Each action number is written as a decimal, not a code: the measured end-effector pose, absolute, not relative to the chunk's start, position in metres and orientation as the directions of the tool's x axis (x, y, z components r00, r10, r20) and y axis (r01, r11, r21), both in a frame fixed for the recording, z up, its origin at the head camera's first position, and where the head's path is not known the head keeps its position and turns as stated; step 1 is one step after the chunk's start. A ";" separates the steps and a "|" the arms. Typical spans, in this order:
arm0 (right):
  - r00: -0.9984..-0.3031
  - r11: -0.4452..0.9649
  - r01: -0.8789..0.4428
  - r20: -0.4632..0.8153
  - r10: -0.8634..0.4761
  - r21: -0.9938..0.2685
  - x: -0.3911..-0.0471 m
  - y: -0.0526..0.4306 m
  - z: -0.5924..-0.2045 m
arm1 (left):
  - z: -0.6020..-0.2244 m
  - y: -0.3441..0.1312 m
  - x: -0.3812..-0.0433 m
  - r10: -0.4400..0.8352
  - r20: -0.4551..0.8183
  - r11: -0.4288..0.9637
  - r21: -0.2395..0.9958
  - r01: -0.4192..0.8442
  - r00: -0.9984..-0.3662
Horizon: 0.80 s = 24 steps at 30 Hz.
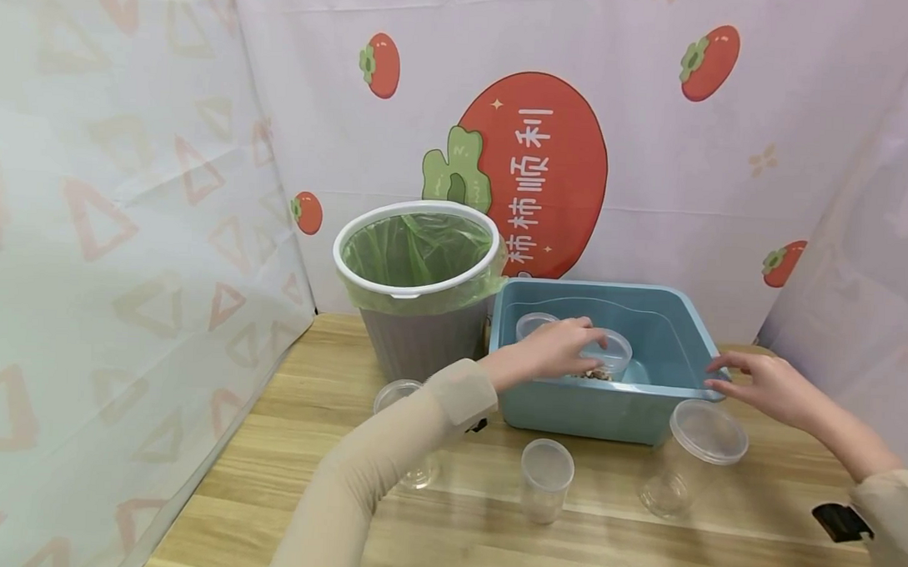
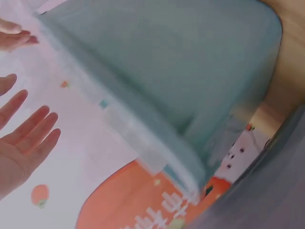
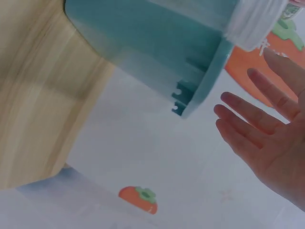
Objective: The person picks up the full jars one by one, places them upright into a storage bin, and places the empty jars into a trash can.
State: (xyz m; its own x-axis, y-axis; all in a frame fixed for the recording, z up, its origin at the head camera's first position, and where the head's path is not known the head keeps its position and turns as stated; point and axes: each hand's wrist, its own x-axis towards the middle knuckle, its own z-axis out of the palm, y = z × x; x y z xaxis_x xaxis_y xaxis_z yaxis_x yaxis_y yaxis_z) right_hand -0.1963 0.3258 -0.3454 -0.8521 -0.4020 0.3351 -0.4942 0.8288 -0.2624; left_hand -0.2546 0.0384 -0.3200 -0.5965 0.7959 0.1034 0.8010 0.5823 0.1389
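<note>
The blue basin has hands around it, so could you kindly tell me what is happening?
A person's left hand hovers over the blue basin, near a clear lidded container inside. The right hand is by the basin's right end; neither appears to grip anything. Three clear containers stand on the table outside the basin.

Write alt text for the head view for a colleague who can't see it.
A person's left hand is over a blue tub holding clear lidded containers; the right hand is at the tub's near right corner. Three more clear containers stand on the wooden table in front, and a bin with a green liner stands to the tub's left.
</note>
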 end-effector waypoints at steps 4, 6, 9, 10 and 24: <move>-0.840 0.832 -0.502 0.360 -0.405 -0.236 -0.189 0.320 -0.341 | -0.305 0.020 -0.245 0.808 0.136 0.562 0.116 0.819 -0.573; -0.819 0.825 -0.523 0.396 -0.416 -0.214 -0.186 0.317 -0.340 | -0.298 0.011 -0.241 0.804 0.152 0.564 0.109 0.818 -0.575; -0.764 0.807 -0.567 0.471 -0.442 -0.163 -0.182 0.311 -0.341 | -0.290 -0.006 -0.236 0.803 0.206 0.550 0.108 0.828 -0.559; -0.751 0.800 -0.580 0.485 -0.449 -0.157 -0.181 0.310 -0.341 | -0.288 -0.012 -0.235 0.802 0.225 0.543 0.112 0.832 -0.554; -0.725 0.795 -0.584 0.546 -0.420 -0.164 -0.156 0.303 -0.349 | -0.275 -0.096 -0.234 0.638 0.547 0.546 0.176 0.819 -0.542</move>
